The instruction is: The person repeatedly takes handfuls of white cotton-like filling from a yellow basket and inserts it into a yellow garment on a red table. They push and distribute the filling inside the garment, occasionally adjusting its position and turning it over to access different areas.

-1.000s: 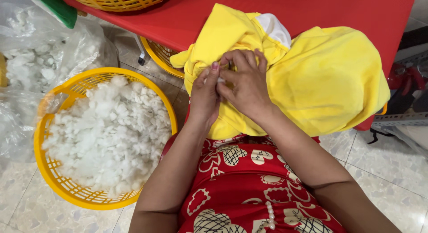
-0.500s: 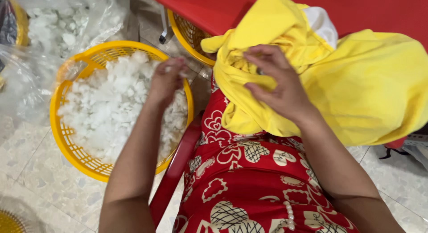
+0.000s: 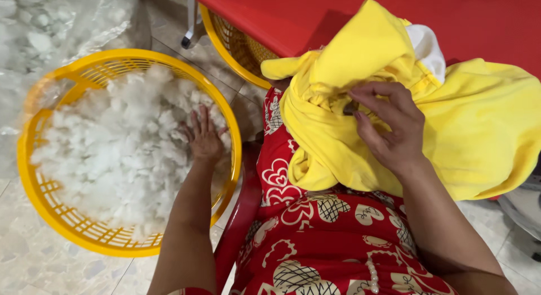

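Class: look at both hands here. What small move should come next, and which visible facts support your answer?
Probably the left hand should close on a tuft of the white stuffing it rests on in the yellow basket, since the right hand holds the yellow fabric cover at its gathered opening.

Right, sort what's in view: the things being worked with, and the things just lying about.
In use:
left hand on white stuffing
yellow basket holding it
right hand gripping yellow fabric cover

Lying about:
second yellow basket under red table
clear plastic bag
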